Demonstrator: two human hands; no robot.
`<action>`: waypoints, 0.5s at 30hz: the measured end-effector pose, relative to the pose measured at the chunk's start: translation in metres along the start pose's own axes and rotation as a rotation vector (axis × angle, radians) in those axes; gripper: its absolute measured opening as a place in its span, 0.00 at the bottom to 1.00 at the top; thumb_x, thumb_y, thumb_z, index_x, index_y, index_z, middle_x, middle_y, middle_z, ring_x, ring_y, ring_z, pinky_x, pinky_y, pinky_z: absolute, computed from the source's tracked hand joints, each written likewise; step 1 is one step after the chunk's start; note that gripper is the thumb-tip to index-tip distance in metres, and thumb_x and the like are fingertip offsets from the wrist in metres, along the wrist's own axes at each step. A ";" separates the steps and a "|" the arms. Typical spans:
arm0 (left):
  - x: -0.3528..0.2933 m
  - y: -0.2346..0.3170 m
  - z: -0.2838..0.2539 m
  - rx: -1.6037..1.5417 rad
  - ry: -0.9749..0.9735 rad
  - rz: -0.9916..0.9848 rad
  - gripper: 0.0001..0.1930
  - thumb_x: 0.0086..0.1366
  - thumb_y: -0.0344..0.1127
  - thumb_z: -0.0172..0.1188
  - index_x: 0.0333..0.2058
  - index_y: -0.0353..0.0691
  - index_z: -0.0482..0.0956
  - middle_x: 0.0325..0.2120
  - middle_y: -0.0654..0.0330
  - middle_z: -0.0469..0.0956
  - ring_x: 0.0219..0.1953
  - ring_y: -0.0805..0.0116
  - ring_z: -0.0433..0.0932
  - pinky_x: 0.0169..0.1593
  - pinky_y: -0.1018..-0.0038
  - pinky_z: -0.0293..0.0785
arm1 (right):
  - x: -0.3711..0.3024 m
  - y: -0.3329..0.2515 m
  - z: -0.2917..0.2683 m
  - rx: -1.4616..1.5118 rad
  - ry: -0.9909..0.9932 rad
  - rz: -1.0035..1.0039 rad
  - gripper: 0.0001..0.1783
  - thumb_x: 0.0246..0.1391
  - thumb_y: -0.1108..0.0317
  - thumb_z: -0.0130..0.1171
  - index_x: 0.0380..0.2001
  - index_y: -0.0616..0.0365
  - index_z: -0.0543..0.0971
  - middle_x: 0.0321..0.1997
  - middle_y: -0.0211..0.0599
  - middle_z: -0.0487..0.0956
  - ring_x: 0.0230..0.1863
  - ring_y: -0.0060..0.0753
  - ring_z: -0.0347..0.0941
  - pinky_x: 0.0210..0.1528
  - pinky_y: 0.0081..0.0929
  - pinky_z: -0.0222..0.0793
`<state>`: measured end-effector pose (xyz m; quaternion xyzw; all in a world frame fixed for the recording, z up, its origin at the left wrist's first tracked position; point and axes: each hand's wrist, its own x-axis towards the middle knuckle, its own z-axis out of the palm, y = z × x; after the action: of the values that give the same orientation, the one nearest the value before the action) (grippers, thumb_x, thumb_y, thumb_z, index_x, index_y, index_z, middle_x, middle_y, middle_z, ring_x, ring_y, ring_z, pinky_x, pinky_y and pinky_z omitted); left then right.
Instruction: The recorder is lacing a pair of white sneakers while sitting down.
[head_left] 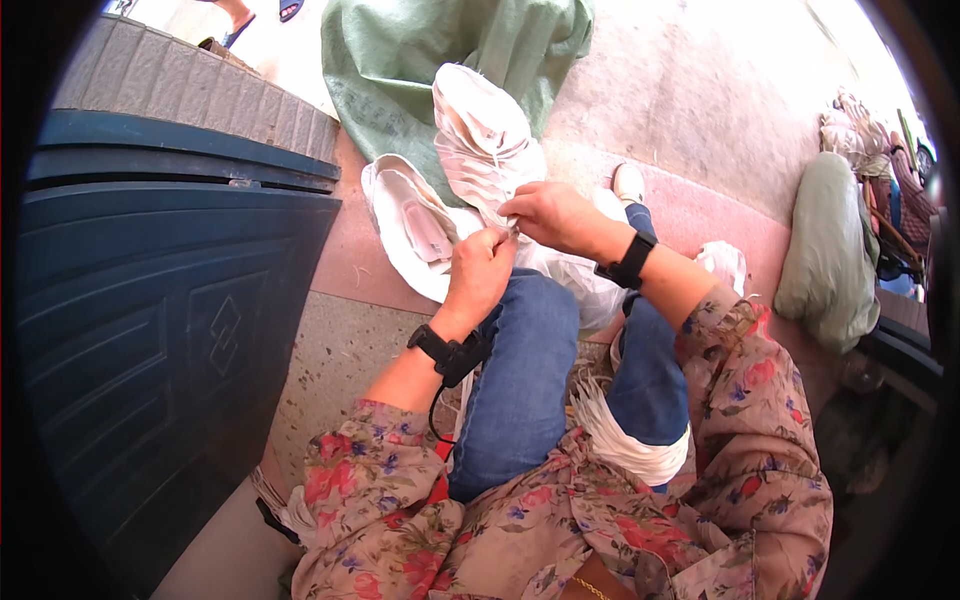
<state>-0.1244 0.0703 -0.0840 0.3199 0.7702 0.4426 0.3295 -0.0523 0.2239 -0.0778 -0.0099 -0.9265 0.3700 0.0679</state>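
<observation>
My left hand (481,268) and my right hand (556,214) meet above my knees, fingers pinched close together. Whatever they pinch is too small to make out. Just beyond them stands a stack of white, ribbed, cloth-like pieces (486,125), with loose threads on it. Left of that lies a white, hollow piece (388,195), curved like a shoe, with a pale pinkish panel inside. A bundle of white strings (635,440) rests over my right thigh. White plastic film (583,281) lies beneath my right wrist.
A large green woven sack (400,60) sits ahead. To my left stands a dark blue panelled door (150,330). A stuffed grey-green sack (828,250) leans at the right, near piled goods. Another person's foot (238,22) shows at the far left.
</observation>
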 end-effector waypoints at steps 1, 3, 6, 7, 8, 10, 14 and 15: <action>0.001 0.004 -0.001 -0.019 -0.035 -0.055 0.10 0.58 0.32 0.50 0.24 0.29 0.73 0.15 0.63 0.68 0.18 0.79 0.63 0.23 0.78 0.62 | 0.001 0.002 0.002 0.000 -0.001 0.001 0.06 0.45 0.74 0.53 0.30 0.61 0.76 0.26 0.41 0.76 0.28 0.36 0.73 0.31 0.29 0.68; 0.002 0.010 -0.002 -0.137 -0.076 -0.163 0.10 0.59 0.32 0.49 0.28 0.30 0.72 0.15 0.64 0.67 0.17 0.79 0.64 0.22 0.79 0.63 | 0.001 0.004 0.008 -0.022 0.071 0.028 0.09 0.44 0.73 0.53 0.32 0.56 0.76 0.25 0.42 0.75 0.28 0.43 0.73 0.31 0.31 0.68; 0.001 0.005 -0.002 -0.407 -0.074 -0.349 0.11 0.62 0.34 0.45 0.35 0.32 0.70 0.16 0.64 0.67 0.15 0.77 0.66 0.20 0.81 0.64 | 0.001 0.002 0.013 0.087 -0.014 0.225 0.10 0.45 0.71 0.54 0.34 0.53 0.75 0.24 0.41 0.75 0.27 0.41 0.73 0.29 0.31 0.67; 0.002 0.003 -0.004 -0.561 -0.032 -0.428 0.12 0.63 0.34 0.43 0.39 0.32 0.68 0.17 0.65 0.66 0.14 0.76 0.68 0.19 0.82 0.65 | 0.003 -0.001 0.013 0.088 -0.016 0.222 0.10 0.45 0.71 0.54 0.34 0.53 0.75 0.24 0.41 0.75 0.27 0.41 0.73 0.29 0.31 0.67; 0.001 0.002 -0.005 -0.561 -0.028 -0.429 0.12 0.63 0.34 0.43 0.39 0.32 0.68 0.17 0.65 0.66 0.14 0.76 0.68 0.19 0.82 0.65 | 0.004 -0.005 0.012 0.129 -0.023 0.203 0.09 0.45 0.70 0.54 0.33 0.52 0.75 0.23 0.43 0.75 0.27 0.43 0.73 0.29 0.33 0.67; 0.001 0.001 -0.006 -0.646 -0.010 -0.473 0.13 0.63 0.33 0.42 0.43 0.33 0.65 0.17 0.63 0.67 0.13 0.75 0.68 0.17 0.82 0.66 | 0.006 -0.005 0.012 0.201 -0.048 0.210 0.08 0.45 0.68 0.54 0.32 0.53 0.77 0.24 0.44 0.77 0.27 0.46 0.74 0.30 0.34 0.68; 0.001 -0.001 -0.008 -0.627 -0.110 -0.458 0.12 0.63 0.33 0.43 0.41 0.31 0.66 0.17 0.63 0.68 0.13 0.75 0.68 0.18 0.81 0.67 | 0.006 0.005 0.016 0.175 -0.046 0.175 0.11 0.45 0.67 0.55 0.35 0.53 0.78 0.25 0.45 0.77 0.26 0.42 0.74 0.30 0.31 0.69; 0.001 -0.003 -0.008 -0.597 -0.089 -0.453 0.11 0.62 0.32 0.44 0.39 0.31 0.67 0.17 0.63 0.68 0.12 0.75 0.68 0.17 0.80 0.67 | 0.005 0.004 0.014 0.235 -0.105 0.244 0.12 0.46 0.66 0.55 0.36 0.54 0.78 0.24 0.44 0.77 0.25 0.38 0.74 0.30 0.29 0.69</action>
<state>-0.1323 0.0662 -0.0839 0.0503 0.6435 0.5494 0.5307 -0.0597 0.2180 -0.0901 -0.0948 -0.8711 0.4812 -0.0253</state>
